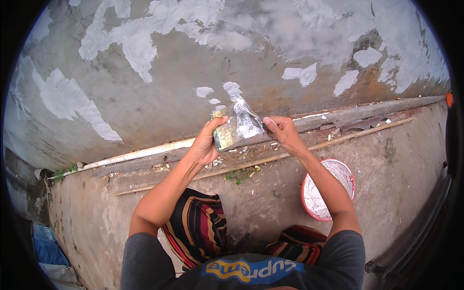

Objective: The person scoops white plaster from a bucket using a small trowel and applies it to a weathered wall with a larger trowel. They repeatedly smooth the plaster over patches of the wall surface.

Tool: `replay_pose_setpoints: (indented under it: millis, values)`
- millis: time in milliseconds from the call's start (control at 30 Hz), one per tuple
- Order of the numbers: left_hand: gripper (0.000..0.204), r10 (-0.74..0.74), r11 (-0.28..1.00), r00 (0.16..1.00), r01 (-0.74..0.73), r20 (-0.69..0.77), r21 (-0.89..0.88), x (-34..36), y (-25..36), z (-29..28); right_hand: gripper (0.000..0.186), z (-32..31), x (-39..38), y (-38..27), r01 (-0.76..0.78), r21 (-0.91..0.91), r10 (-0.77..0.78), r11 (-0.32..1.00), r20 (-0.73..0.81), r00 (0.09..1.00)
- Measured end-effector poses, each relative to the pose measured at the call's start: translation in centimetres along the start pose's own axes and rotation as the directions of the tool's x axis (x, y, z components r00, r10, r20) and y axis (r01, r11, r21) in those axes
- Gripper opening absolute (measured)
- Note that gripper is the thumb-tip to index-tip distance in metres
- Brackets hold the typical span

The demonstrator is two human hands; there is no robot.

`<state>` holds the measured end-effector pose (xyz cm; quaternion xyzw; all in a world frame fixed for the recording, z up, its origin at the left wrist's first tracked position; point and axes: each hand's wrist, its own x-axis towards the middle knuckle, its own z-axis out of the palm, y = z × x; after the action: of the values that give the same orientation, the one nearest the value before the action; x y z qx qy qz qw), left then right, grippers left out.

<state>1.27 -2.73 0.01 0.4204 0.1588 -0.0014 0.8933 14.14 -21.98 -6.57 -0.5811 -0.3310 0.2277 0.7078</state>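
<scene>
1. Yellow-green plate (224, 137) is resting in the left hand (208, 143), which is gripping its left edge in front of the foot of the grey wall (193, 72).
2. Thin sheet (254, 115), smeared with white paste (247, 127), is overlapping the plate's right side; whether they are touching, I cannot tell. Seemingly, paste is being worked between them.
3. Right hand (284, 132) is pinching the sheet's right edge. Next, I judge, the work is calling for a steady plate and a controlled sheet angle.
4. Red-rimmed bucket (304, 197) is standing on the ground (386, 183), apart from its wall-side edge.
</scene>
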Motion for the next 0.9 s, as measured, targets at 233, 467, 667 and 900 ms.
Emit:
replay_pose_setpoints:
  millis: [233, 467, 667, 900]
  values:
    - [0.040, 0.150, 0.989, 0.988, -0.150, -0.039, 0.008, -1.4, 1.5, 0.7, 0.043, -2.0, -3.6, 2.4, -0.152, 0.055, 0.155, 0.987, -0.051, 0.987]
    - [0.038, 0.064, 0.998, 0.996, -0.063, 0.068, -0.024, -0.7, 0.8, 0.6, 0.023, -1.3, -1.9, -2.2, 0.147, 0.012, -0.141, 0.989, -0.218, 0.966]
    - [0.035, -0.005, 0.993, 0.986, 0.025, 0.165, -0.116, -0.1, 0.2, 0.5, 0.025, -0.2, -1.9, -3.1, 0.322, -0.384, -0.429, 0.866, -0.237, 0.872]
    - [0.035, 0.012, 0.995, 0.993, 0.000, 0.116, -0.101, -0.4, 0.0, 1.6, 0.039, 1.2, -2.0, -3.5, 0.509, -0.551, -0.634, 0.661, -0.048, 0.772]
